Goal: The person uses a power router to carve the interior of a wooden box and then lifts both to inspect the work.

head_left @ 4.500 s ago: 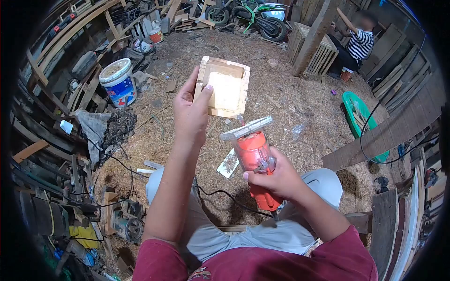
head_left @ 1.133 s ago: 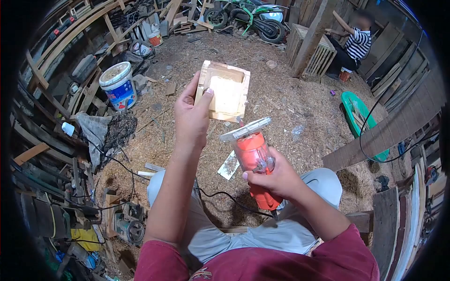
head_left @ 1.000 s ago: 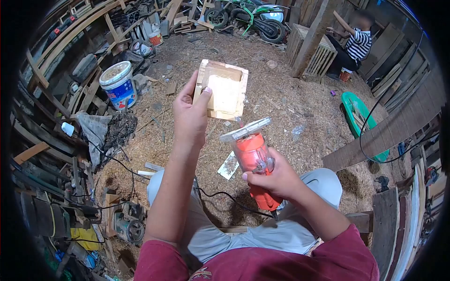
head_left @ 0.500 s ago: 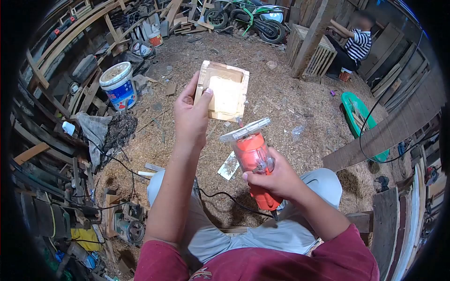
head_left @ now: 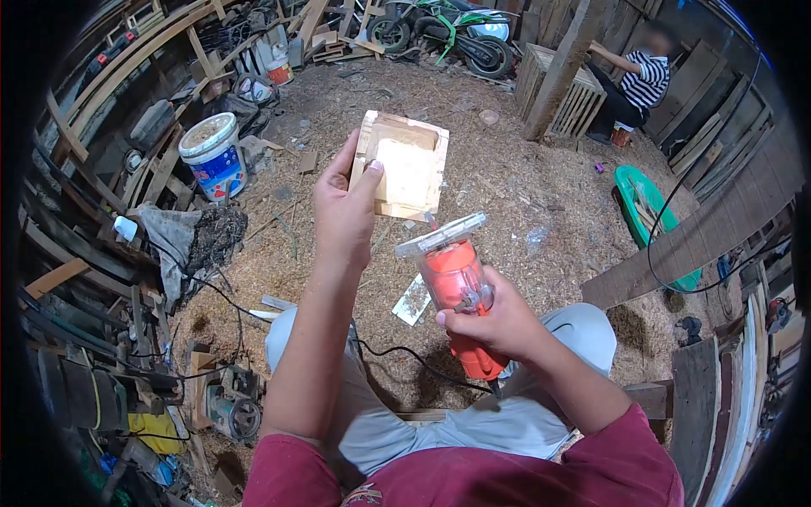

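Observation:
My left hand grips a small square wooden box by its left side, thumb over the front edge and the other fingers behind it. The box's shallow inside faces me, brightly lit. In my right hand is an orange trim router, held round its body with its clear base tilted up toward the box. The router's bit points at the box's lower right corner, close by it. A black power cord runs from the router's lower end across my legs.
Sawdust and wood scraps cover the ground. A white and blue bucket stands at left, a green basin at right beside a slanting board. A person in a striped shirt sits by a slatted crate. A motorbike is at the back.
Both hands, the box and the router keep almost the same positions. The seated person's arm at the back has shifted slightly.

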A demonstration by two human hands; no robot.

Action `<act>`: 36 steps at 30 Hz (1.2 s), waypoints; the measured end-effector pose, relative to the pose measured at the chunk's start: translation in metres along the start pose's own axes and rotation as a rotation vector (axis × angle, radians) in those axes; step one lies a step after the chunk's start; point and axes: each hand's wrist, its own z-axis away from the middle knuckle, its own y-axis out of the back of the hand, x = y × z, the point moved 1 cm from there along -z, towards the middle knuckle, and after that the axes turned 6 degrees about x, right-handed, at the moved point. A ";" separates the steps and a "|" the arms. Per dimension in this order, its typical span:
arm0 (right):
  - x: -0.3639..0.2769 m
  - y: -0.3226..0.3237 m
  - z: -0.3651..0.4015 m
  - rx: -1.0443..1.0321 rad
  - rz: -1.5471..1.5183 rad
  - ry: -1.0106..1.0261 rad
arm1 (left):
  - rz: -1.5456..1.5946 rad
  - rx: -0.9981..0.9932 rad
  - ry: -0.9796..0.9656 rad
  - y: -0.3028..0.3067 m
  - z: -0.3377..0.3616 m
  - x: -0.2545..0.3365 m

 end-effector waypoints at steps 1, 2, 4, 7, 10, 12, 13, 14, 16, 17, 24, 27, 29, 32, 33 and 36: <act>0.001 0.000 0.000 -0.004 0.003 0.003 | -0.009 0.004 0.002 0.000 0.000 0.000; 0.002 0.000 -0.001 -0.001 0.014 0.014 | -0.017 0.008 0.004 0.001 -0.001 0.001; 0.004 0.001 -0.001 0.004 0.035 0.037 | -0.021 0.010 -0.002 0.003 -0.003 0.001; 0.004 0.002 0.001 -0.002 0.052 0.016 | -0.016 0.019 -0.024 0.005 -0.005 -0.002; 0.004 0.001 0.001 -0.010 0.052 0.025 | -0.035 0.052 -0.035 0.007 -0.008 -0.003; 0.006 0.000 0.002 0.010 0.019 0.043 | -0.049 0.060 -0.032 0.007 -0.008 -0.002; 0.006 -0.001 0.002 0.020 0.003 0.052 | -0.048 0.055 -0.031 0.007 -0.008 -0.002; 0.006 -0.001 0.001 0.009 0.007 0.043 | -0.046 0.050 -0.029 0.008 -0.009 -0.002; 0.004 0.000 0.001 -0.011 0.015 0.026 | -0.043 0.045 -0.026 0.008 -0.009 -0.003; 0.003 0.000 0.001 -0.008 0.025 0.028 | -0.041 0.046 -0.025 0.008 -0.009 -0.003; 0.005 0.000 0.000 0.014 0.023 0.026 | -0.016 0.026 -0.002 0.007 -0.007 -0.001; 0.004 -0.001 0.001 0.018 0.015 0.028 | -0.007 0.018 0.000 0.007 -0.006 -0.001; 0.003 -0.001 0.001 0.018 0.011 0.020 | -0.022 0.023 -0.016 0.006 -0.006 -0.002; 0.003 -0.001 0.000 0.019 0.002 0.023 | -0.020 0.022 -0.020 0.006 -0.005 -0.003; 0.006 -0.001 -0.001 0.020 -0.003 0.033 | -0.015 0.021 -0.018 0.005 -0.005 -0.004; 0.006 -0.001 -0.001 0.020 -0.010 0.038 | -0.017 0.009 -0.017 0.005 -0.004 -0.004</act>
